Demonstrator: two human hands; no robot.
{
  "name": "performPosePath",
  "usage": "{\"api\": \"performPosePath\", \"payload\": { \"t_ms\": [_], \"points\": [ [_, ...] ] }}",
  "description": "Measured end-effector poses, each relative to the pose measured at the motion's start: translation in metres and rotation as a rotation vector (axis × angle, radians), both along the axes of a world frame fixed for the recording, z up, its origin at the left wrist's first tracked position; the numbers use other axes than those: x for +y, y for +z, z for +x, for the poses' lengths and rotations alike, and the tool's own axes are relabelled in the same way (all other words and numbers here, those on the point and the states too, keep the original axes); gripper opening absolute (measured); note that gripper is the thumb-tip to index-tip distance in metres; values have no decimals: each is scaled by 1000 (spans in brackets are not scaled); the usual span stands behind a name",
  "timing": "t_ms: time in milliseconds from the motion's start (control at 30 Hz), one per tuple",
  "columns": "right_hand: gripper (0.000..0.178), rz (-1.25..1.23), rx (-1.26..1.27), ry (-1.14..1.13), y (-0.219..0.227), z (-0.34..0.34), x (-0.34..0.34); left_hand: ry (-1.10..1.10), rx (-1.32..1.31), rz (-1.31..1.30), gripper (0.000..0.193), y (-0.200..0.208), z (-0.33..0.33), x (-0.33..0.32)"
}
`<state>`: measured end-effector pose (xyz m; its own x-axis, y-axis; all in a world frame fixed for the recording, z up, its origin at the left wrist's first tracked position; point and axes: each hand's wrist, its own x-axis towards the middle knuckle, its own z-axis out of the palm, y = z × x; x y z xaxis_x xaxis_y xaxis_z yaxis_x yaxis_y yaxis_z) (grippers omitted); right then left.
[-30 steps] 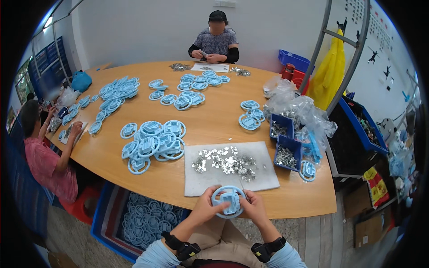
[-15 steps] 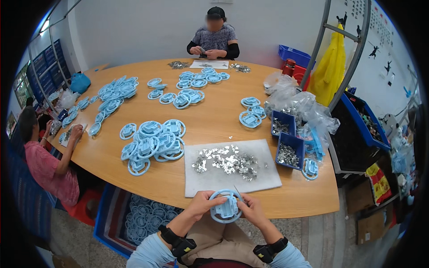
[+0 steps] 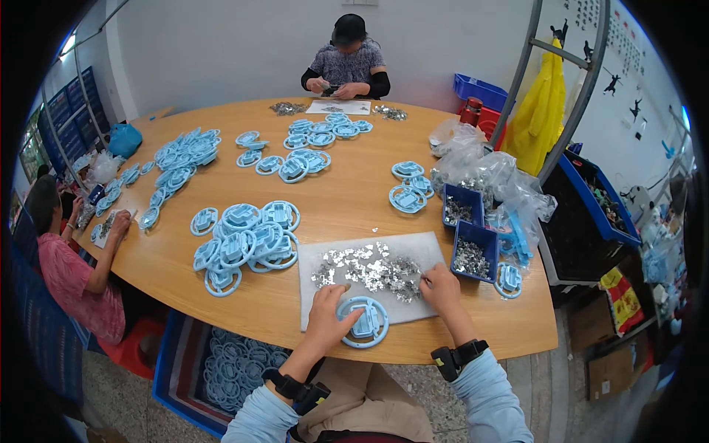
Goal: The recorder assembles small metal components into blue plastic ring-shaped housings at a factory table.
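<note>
Lower centre of the frame, the left hand [image 3: 326,319] has thumb and fingers apart, thumb over the blue wheel [image 3: 364,323]; rightward, the right hand's [image 3: 443,289] fingertips bunch together, on what I can't tell.

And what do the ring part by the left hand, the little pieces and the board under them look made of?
Ring part: probably moulded plastic; smooth, uniform light blue. Little pieces: apparently thin sheet metal; silvery with bright glints. Board: matte white, faintly mottled; perhaps plastic or foam, I can't tell.
</note>
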<state>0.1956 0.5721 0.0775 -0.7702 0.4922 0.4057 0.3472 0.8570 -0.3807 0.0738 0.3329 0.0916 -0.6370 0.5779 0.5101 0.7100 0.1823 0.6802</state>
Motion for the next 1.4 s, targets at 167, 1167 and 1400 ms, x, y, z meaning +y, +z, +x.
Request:
{"api": "performPosePath", "payload": {
  "t_ms": [167, 1167, 1400],
  "points": [
    [9, -116, 140, 164, 2, 15, -8, -54, -105, 46, 23, -4, 10, -15],
    [13, -779, 175, 476, 37, 12, -119, -152, -199, 70, 17, -11, 46, -23],
    [16, -263, 80, 433, 29, -21, -99, -101, 107, -96, 68, -10, 14, -18]
  ]
}}
